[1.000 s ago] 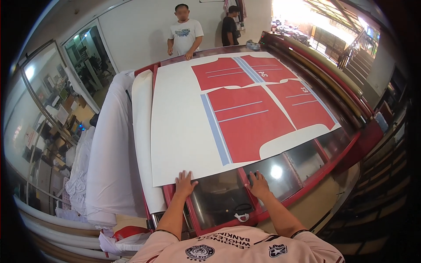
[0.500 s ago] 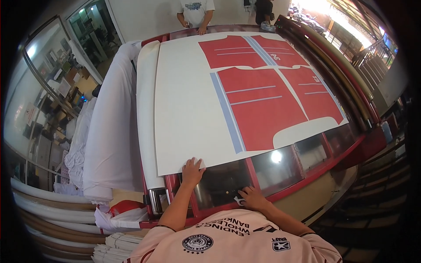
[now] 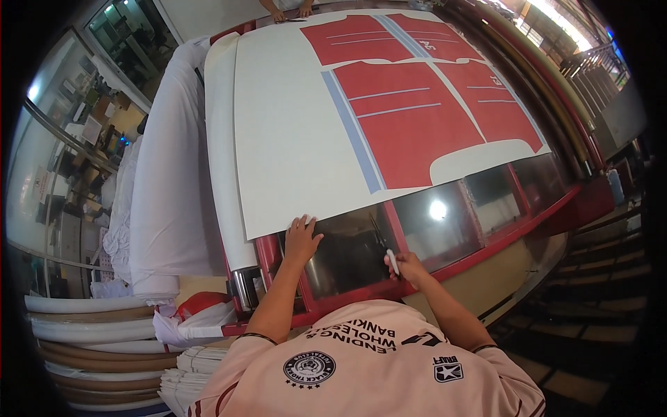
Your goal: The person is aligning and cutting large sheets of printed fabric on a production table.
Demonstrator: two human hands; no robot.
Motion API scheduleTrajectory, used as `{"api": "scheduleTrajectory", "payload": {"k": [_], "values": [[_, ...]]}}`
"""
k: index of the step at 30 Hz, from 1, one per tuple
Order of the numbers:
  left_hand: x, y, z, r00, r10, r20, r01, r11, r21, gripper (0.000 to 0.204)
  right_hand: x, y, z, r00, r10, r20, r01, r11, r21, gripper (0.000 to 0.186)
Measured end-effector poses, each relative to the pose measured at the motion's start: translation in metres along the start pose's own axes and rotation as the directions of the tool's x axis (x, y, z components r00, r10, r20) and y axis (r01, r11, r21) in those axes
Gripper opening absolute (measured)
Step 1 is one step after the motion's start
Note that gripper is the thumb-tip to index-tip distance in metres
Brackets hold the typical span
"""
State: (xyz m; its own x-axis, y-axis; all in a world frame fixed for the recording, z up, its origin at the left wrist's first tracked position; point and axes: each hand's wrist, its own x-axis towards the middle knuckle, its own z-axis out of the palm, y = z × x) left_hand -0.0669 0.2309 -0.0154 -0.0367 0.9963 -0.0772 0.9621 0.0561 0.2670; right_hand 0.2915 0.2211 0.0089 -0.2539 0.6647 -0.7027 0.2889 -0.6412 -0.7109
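At nine o'clock lies one roll of white fabric [image 3: 167, 160], and beside it one large white sheet [image 3: 299, 139] printed with three red panels covers most of the red-framed glass table [image 3: 479, 208]. The left hand [image 3: 301, 240], fingers spread flat, presses the sheet's near edge at six o'clock. The right hand [image 3: 408, 266], at five o'clock, is closed around one white pen [image 3: 392, 261] over the glass, nothing blocking either.

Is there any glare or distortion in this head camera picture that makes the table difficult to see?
Head view: a round lamp reflection glares on the glass table; fisheye bends the table's straight edges near the rim; black corners frame the picture; the printed sheet and both hands look sharp.
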Motion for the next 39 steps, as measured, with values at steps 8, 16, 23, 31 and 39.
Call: {"api": "scheduleTrajectory", "payload": {"k": [8,16,23,31,39], "values": [[-0.002,-0.001,-0.003,1.000,0.016,-0.018,-0.015,1.000,0.022,0.063,0.035,-0.041,0.030,0.997,-0.059,0.049,0.045,0.967,0.249,0.050],[-0.012,-0.013,-0.014,0.987,-0.014,-0.159,0.010,1.000,-0.025,0.064,0.040,-0.039,0.029,0.982,-0.189,-0.017,0.181,0.961,-0.211,0.050],[-0.049,-0.138,-0.022,0.769,-0.529,-0.358,0.513,0.846,-0.149,0.066,-0.018,-0.032,0.015,0.900,-0.428,0.079,0.251,0.363,-0.897,0.060],[-0.130,-0.284,0.004,0.213,-0.966,0.145,0.171,-0.109,-0.979,0.086,-0.026,-0.030,0.038,0.872,-0.469,0.138,0.222,0.129,-0.966,0.067],[-0.197,-0.421,-0.027,-0.007,-0.922,0.386,-0.173,-0.379,-0.909,0.099,-0.024,-0.009,0.051,0.822,-0.550,0.149,0.278,0.159,-0.947,0.068]]}}
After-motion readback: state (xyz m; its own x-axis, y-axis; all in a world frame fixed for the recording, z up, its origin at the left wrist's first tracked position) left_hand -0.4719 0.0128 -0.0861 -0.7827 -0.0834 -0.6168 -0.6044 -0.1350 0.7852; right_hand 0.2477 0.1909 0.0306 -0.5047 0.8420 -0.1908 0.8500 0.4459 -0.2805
